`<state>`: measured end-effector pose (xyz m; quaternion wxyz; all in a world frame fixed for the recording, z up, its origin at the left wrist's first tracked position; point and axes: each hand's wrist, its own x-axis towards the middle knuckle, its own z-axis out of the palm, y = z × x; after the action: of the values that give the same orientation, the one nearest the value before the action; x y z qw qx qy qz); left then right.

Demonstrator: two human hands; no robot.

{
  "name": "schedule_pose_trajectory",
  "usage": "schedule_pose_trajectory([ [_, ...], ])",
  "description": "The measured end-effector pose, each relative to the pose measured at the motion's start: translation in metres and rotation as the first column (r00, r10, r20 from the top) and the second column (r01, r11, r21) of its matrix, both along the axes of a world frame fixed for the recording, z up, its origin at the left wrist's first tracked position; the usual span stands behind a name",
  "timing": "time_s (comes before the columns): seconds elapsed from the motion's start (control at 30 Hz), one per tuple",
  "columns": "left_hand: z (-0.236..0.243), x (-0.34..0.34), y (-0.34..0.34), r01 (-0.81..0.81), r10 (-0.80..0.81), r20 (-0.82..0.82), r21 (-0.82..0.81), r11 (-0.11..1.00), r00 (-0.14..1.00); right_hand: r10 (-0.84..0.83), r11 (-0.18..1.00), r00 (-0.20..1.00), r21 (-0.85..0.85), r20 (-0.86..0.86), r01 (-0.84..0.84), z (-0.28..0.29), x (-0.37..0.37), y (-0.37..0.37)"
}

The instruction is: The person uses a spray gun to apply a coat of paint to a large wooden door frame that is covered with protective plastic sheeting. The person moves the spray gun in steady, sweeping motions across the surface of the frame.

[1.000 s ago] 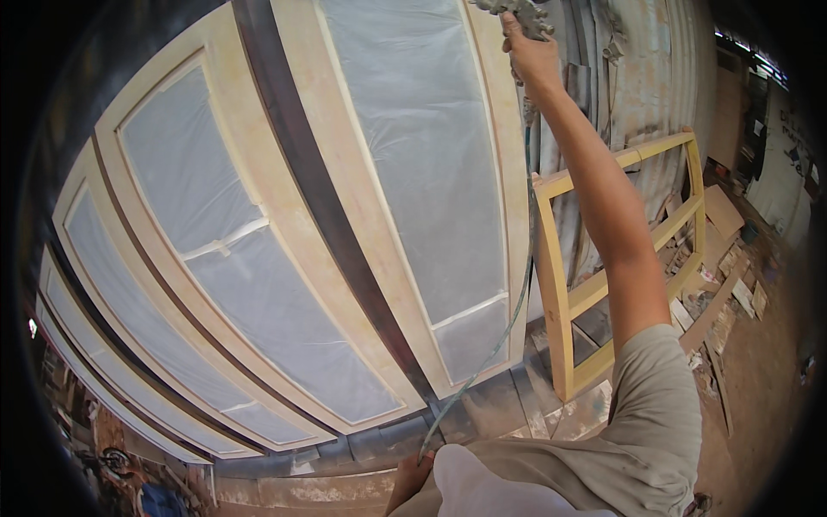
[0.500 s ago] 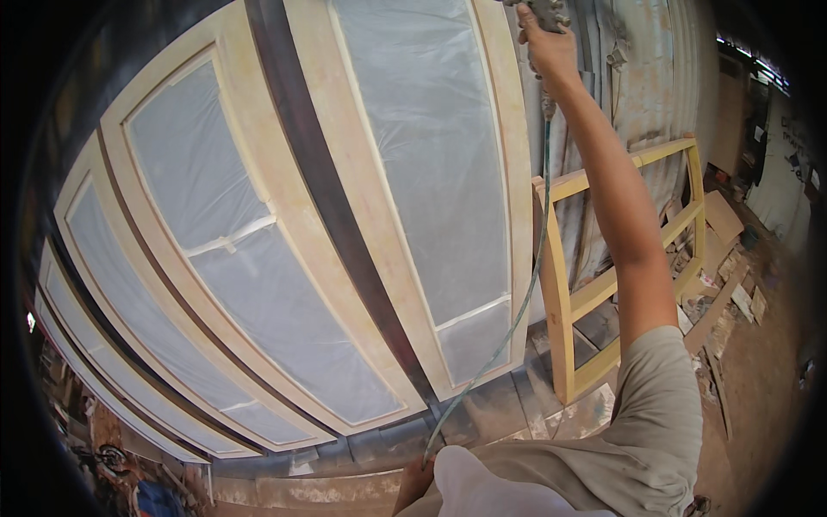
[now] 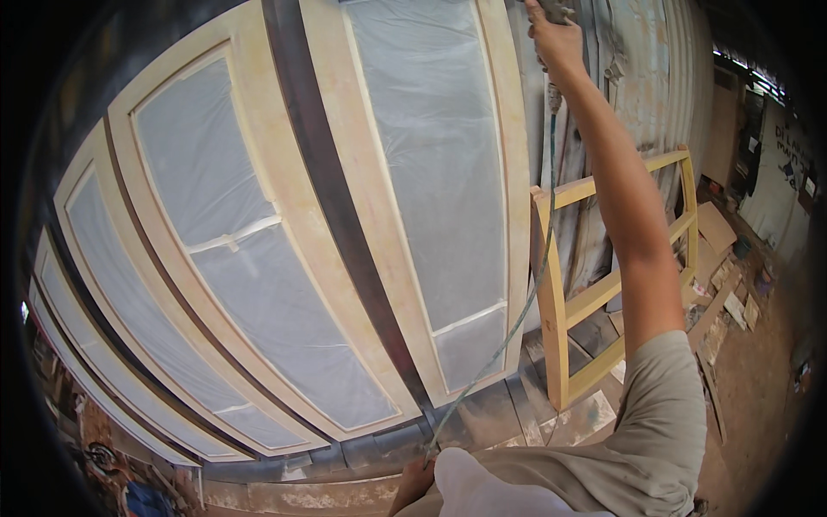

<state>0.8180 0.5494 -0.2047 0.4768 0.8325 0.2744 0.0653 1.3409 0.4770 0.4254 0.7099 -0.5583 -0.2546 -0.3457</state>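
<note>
At the top of the head view, I see the right hand (image 3: 558,45), its fingers wrapped around a spray gun (image 3: 562,12), up near a tall wooden door (image 3: 514,172) with a cloudy plastic sheet (image 3: 435,172) over its middle. A thin green hose (image 3: 552,142) hangs from the spray gun to the left hand (image 3: 417,473), whose partly hidden fingers hold it. Beside the door, a yellow wooden frame (image 3: 556,310) stands by a wavy metal wall (image 3: 672,77).

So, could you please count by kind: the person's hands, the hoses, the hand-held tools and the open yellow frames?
Hands: 2 (left hand, right hand)
Hose: 1
Hand-held tool: 1
Open yellow frame: 1
Total: 5
</note>
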Motion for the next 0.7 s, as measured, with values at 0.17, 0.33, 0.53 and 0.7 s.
schedule_pose_trajectory([
  [0.17,-0.007,-0.010,-0.001,-0.061,0.058,-0.069,-0.041,0.997,0.996,0.027,0.993,0.999,-0.114,-0.032,-0.030,0.007,-0.049,0.039],
  [0.33,-0.002,-0.027,-0.004,-0.143,0.139,-0.046,-0.089,0.986,0.989,0.170,0.973,0.982,-0.172,0.086,-0.153,0.007,-0.093,0.064],
  [0.53,-0.012,-0.069,0.017,-0.172,0.165,-0.104,-0.058,0.983,0.981,0.239,0.934,0.971,-0.276,0.011,-0.226,0.030,-0.167,0.124],
  [0.7,-0.041,-0.135,0.056,-0.237,0.234,-0.072,-0.033,0.971,0.970,0.370,0.910,0.929,-0.208,0.022,-0.358,0.045,-0.235,0.207],
])
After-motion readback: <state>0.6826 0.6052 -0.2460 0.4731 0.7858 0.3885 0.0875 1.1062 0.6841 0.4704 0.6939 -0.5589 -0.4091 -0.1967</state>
